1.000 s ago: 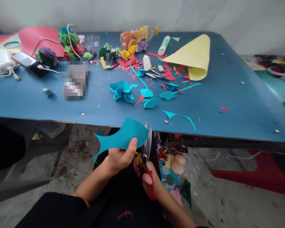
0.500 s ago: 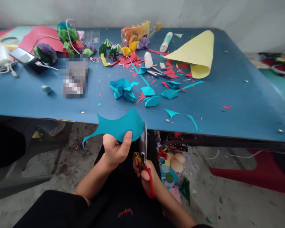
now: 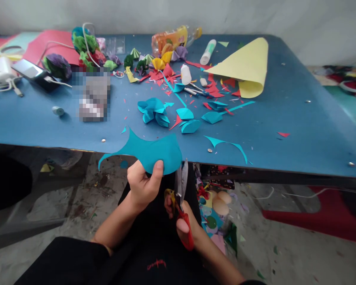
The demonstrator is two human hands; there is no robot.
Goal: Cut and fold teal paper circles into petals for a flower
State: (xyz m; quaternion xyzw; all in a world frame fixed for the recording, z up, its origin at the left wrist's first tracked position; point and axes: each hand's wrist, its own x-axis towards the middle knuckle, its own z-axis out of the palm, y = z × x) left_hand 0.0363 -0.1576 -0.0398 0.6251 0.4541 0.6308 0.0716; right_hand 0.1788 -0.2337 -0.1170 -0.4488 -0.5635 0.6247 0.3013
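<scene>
My left hand [image 3: 144, 182] pinches a teal sheet of paper [image 3: 157, 152] with curved cut edges, thumb on top. A thin curling tail of the sheet reaches out to the left. In my right hand [image 3: 180, 217] is a pair of scissors [image 3: 181, 186] with red and yellow handles. Its blades point up, parted a little, just right of the paper's rounded edge. On the table beyond lie a folded teal paper flower [image 3: 153, 111], several folded teal petals [image 3: 190, 126] and a curved teal offcut [image 3: 229, 144].
The blue table [image 3: 296, 142] ends just beyond my hands. On it are a rolled yellow sheet [image 3: 246, 67], a glue stick [image 3: 208, 52], a white bottle [image 3: 185, 74], an orange-labelled bottle [image 3: 172, 39], red scraps and a power bank [image 3: 38, 75]. Paper pieces [image 3: 212, 221] lie below at right.
The teal paper has turned in my left hand, its left point rising and its right end tilting down. The scissors have moved slightly away from its edge, and the blades have parted.
</scene>
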